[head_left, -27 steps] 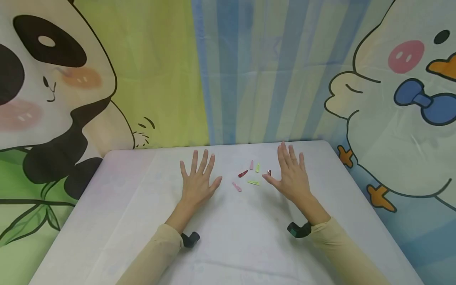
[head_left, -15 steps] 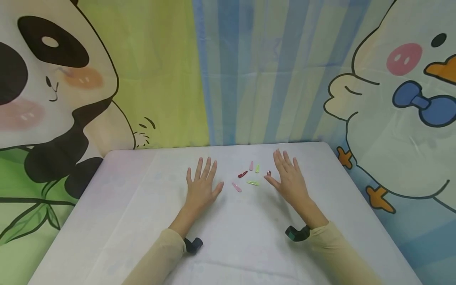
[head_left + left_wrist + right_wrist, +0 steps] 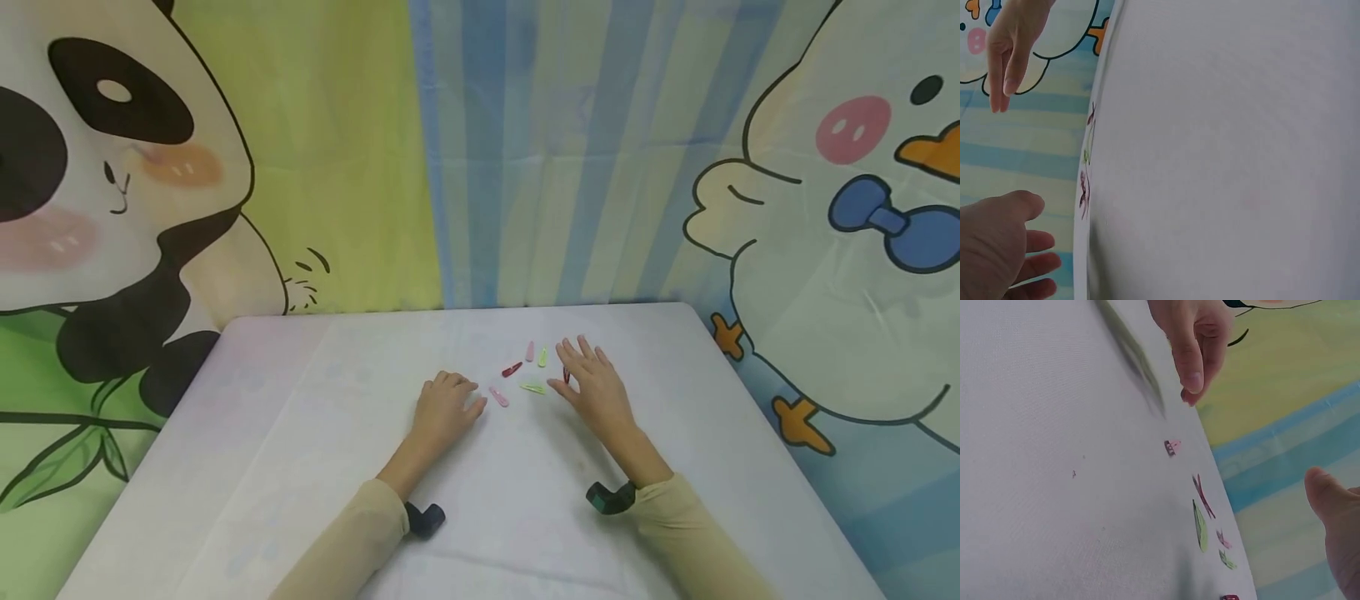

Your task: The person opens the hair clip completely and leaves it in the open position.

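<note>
1. Left hand [image 3: 444, 410]: poised over the white-covered desk [image 3: 300, 417], fingers loosely bent, nothing held; nearest is a slim pink teardrop-shaped hair clip [image 3: 498, 397].
2. Right hand [image 3: 598, 396]: also above the desk, thumb and fingers spread apart, nothing held. Seen from my head, a small glossy dark-red hair clip [image 3: 566, 376] shows in the thumb gap.
3. Between my hands: a slender lime-green hair clip [image 3: 533, 388], a narrow deep-red hair clip [image 3: 512, 369], and farther off a pale-pink tapered hair clip [image 3: 529, 351] beside a short yellow-green hair clip [image 3: 542, 357].
4. Step, my judgement: approach, nothing picked up. Next move calls for lowering and a fine fingertip pinch.
</note>
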Available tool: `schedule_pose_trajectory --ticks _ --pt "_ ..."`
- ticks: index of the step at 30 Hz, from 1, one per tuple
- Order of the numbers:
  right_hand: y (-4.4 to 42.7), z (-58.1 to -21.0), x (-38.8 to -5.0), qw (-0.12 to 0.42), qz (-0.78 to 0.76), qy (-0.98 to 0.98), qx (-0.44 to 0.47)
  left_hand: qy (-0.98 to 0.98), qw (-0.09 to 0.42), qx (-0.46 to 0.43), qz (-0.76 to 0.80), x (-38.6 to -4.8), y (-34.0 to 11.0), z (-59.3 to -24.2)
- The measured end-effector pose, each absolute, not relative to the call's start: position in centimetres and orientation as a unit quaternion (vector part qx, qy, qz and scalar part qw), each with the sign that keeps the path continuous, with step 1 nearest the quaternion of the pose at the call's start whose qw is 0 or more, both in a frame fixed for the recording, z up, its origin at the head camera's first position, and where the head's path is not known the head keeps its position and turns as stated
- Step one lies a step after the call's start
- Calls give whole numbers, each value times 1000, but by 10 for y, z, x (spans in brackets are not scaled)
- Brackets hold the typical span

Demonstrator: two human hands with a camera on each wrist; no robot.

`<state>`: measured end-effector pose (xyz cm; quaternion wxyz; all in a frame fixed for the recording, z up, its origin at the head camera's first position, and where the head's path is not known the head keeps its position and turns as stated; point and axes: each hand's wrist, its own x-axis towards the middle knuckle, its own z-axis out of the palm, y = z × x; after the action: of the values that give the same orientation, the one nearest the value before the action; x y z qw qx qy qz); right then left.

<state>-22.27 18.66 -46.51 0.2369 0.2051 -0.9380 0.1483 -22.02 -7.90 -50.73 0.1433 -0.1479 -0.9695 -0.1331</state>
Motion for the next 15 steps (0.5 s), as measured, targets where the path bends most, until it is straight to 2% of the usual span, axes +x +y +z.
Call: schedule_pose_trajectory --ticks 5,15 --pt "184 -475 -224 245 168 -930 215 -972 139 -134 -133 -220 -63 -508" --pt "170 -486 -229 228 202 -931 204 -979 123 -91 -132 -229 -39 -512"
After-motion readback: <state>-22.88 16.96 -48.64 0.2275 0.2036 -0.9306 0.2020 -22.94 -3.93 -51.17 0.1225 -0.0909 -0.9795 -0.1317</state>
